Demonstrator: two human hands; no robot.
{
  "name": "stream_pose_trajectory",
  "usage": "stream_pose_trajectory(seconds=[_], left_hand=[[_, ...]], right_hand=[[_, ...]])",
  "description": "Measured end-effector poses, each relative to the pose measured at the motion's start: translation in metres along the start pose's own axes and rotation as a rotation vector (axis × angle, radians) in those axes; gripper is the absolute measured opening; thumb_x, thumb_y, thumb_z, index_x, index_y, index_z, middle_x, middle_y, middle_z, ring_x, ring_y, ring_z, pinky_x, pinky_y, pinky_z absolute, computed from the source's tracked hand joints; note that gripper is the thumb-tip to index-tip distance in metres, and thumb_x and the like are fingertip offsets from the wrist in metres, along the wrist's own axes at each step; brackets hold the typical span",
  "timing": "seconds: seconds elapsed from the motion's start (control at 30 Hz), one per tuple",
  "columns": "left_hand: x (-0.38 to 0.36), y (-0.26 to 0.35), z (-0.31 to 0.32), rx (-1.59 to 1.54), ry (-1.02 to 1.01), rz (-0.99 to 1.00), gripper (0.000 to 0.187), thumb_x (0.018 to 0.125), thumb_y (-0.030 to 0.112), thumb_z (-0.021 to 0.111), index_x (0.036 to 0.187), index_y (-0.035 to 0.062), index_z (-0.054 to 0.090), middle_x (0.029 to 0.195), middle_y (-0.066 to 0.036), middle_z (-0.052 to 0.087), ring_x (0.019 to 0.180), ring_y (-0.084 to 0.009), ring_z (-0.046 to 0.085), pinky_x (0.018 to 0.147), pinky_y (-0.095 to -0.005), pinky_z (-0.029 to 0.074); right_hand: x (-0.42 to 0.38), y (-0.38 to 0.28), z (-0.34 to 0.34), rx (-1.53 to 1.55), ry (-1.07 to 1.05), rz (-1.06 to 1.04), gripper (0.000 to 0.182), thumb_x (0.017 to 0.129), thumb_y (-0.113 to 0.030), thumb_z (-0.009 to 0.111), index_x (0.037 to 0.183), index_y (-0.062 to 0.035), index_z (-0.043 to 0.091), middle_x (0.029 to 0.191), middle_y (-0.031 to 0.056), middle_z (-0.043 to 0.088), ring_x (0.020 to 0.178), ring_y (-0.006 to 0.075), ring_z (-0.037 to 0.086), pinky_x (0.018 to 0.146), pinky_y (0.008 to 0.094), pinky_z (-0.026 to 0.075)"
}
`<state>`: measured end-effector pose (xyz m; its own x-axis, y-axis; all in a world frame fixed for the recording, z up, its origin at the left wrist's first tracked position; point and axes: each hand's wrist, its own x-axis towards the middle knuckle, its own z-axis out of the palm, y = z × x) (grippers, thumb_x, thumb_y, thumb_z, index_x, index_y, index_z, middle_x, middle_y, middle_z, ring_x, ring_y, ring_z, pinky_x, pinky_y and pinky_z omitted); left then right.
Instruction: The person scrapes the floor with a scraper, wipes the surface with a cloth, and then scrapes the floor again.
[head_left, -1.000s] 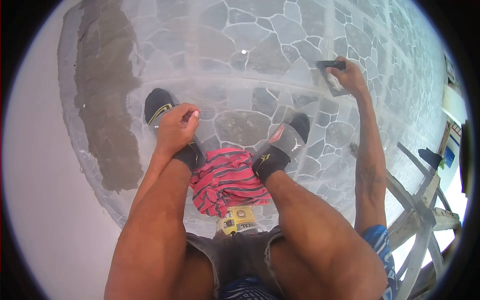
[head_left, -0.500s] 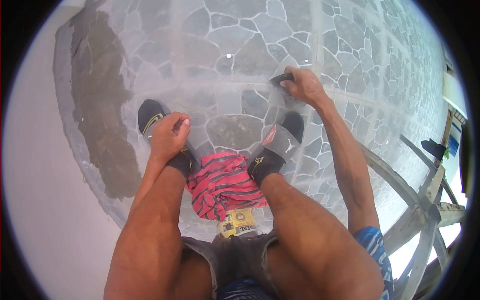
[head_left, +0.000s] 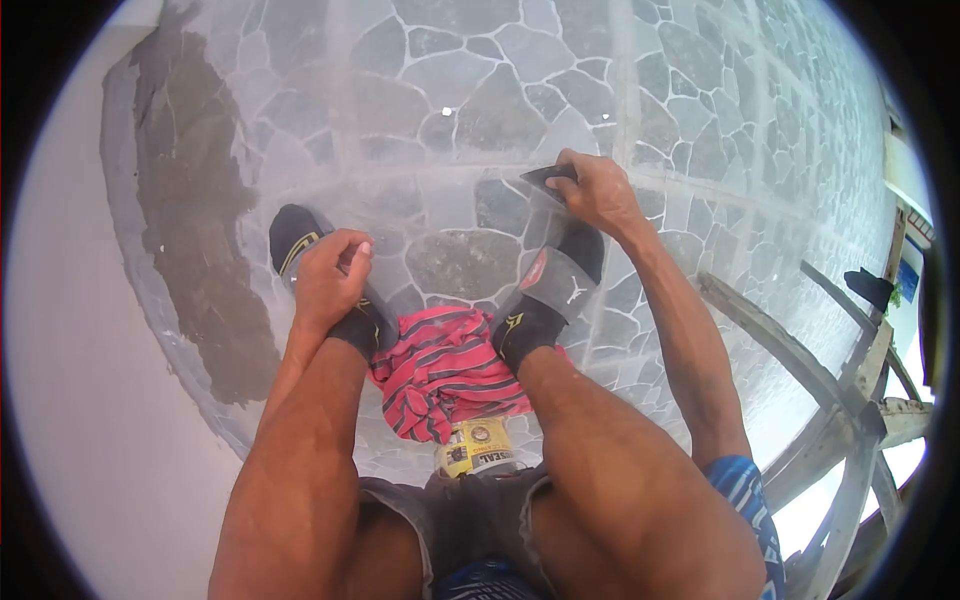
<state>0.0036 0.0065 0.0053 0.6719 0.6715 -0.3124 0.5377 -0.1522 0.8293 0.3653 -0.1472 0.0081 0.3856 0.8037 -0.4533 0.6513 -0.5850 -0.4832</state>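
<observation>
My right hand [head_left: 602,195] pinches a thin, dark, flat piece with a pointed end [head_left: 545,177], low over the stone-patterned floor [head_left: 465,262]. It is just beyond the toe of my right slipper [head_left: 563,275]. Loosely curled, my left hand [head_left: 332,278] rests by my left foot, over the slipper there, and nothing shows in its fingers. Between my feet lies a crumpled pink cloth with dark stripes [head_left: 450,365]. Right behind the cloth, a tub with a yellow label [head_left: 478,447] sits between my legs, partly hidden.
A dark damp-looking strip [head_left: 190,220] runs along the floor's left side, beside a smooth pale surface [head_left: 70,330]. Rough wooden beams [head_left: 780,345] cross at the right, with a dark object [head_left: 868,288] on them. Small white bits [head_left: 447,112] lie on the floor ahead.
My right hand has moved slightly left and nearer to me, and more of the dark flat piece shows. My left hand stays by the left foot.
</observation>
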Motion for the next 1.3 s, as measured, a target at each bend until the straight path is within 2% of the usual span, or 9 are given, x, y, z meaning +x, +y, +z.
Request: stream_pose_trajectory(seconds=[0.07,0.17,0.23,0.33,0.4,0.5,0.57,0.77,1.3], left_hand=[[-0.001,0.000,0.000,-0.019,0.023,-0.004,0.008,0.096,0.005,0.061,0.099,0.0002,0.067,0.078,-0.004,0.068,0.067,-0.0087,0.062,0.064,-0.0241,0.048],[-0.001,0.001,0.000,-0.036,-0.004,-0.075,0.008,0.096,0.005,0.061,0.099,0.0001,0.067,0.078,-0.004,0.068,0.068,-0.0086,0.062,0.063,-0.0242,0.049],[0.001,-0.002,0.000,0.001,0.006,-0.029,0.008,0.096,0.005,0.061,0.099,0.0001,0.068,0.078,-0.004,0.069,0.068,-0.0085,0.062,0.063,-0.0243,0.049],[0.001,-0.001,-0.001,0.040,0.006,0.014,0.009,0.096,0.005,0.061,0.099,0.0003,0.068,0.079,-0.005,0.069,0.068,-0.0087,0.063,0.063,-0.0242,0.049],[-0.002,-0.002,-0.001,0.025,0.004,0.002,0.009,0.096,0.005,0.061,0.099,0.0005,0.068,0.079,-0.005,0.069,0.068,-0.0089,0.063,0.063,-0.0242,0.049],[0.001,-0.004,0.003,-0.039,0.032,-0.039,0.008,0.094,0.006,0.062,0.097,0.0013,0.068,0.078,-0.006,0.070,0.067,-0.0117,0.064,0.062,-0.0258,0.050],[0.000,0.000,0.001,-0.049,0.039,-0.061,0.008,0.091,0.007,0.064,0.095,0.0028,0.069,0.077,-0.007,0.071,0.067,-0.0166,0.066,0.062,-0.0292,0.050],[-0.001,-0.004,0.003,-0.052,0.067,-0.027,0.008,0.091,0.007,0.065,0.096,0.0029,0.070,0.076,-0.007,0.071,0.065,-0.0163,0.066,0.060,-0.0287,0.049],[0.000,-0.004,0.000,-0.042,0.035,-0.036,0.009,0.091,0.007,0.065,0.097,0.0023,0.069,0.077,-0.007,0.071,0.065,-0.0156,0.065,0.060,-0.0285,0.049]], right_hand=[[0.001,-0.007,-0.020,0.061,0.023,0.087,0.025,0.086,-0.023,0.071,0.100,-0.0028,0.068,0.082,0.0203,0.070,0.078,0.0360,0.069,0.074,0.0434,0.051],[0.000,-0.001,-0.051,0.244,0.122,0.323,0.027,0.087,-0.024,0.069,0.105,-0.0033,0.070,0.081,0.0166,0.073,0.072,0.0313,0.071,0.071,0.0407,0.054],[0.002,0.011,-0.041,0.183,0.147,0.268,0.028,0.086,-0.024,0.069,0.105,-0.0040,0.070,0.083,0.0174,0.073,0.077,0.0342,0.072,0.072,0.0426,0.054],[-0.004,-0.003,0.013,-0.058,0.061,-0.031,0.023,0.086,-0.022,0.071,0.101,-0.0050,0.067,0.086,0.0176,0.071,0.082,0.0374,0.069,0.074,0.0456,0.052],[-0.010,-0.012,0.023,-0.115,0.013,-0.093,0.020,0.086,-0.021,0.072,0.097,-0.0057,0.065,0.088,0.0176,0.070,0.086,0.0396,0.067,0.074,0.0476,0.051],[-0.020,-0.020,0.036,-0.210,0.039,-0.199,0.015,0.085,-0.016,0.069,0.094,-0.0066,0.062,0.087,0.0144,0.067,0.084,0.0369,0.067,0.072,0.0475,0.052],[-0.031,-0.023,0.045,-0.276,0.086,-0.221,0.014,0.080,-0.009,0.068,0.091,-0.0067,0.059,0.086,0.0131,0.063,0.082,0.0338,0.067,0.070,0.0465,0.053],[-0.048,-0.030,0.054,-0.322,0.172,-0.234,0.020,0.071,-0.003,0.067,0.089,-0.0083,0.058,0.088,0.0091,0.059,0.085,0.0306,0.065,0.068,0.0442,0.055],[-0.070,-0.026,0.064,-0.195,0.162,-0.290,0.021,0.070,-0.006,0.069,0.091,-0.0058,0.062,0.092,0.0121,0.057,0.089,0.0336,0.060,0.077,0.0462,0.052]])
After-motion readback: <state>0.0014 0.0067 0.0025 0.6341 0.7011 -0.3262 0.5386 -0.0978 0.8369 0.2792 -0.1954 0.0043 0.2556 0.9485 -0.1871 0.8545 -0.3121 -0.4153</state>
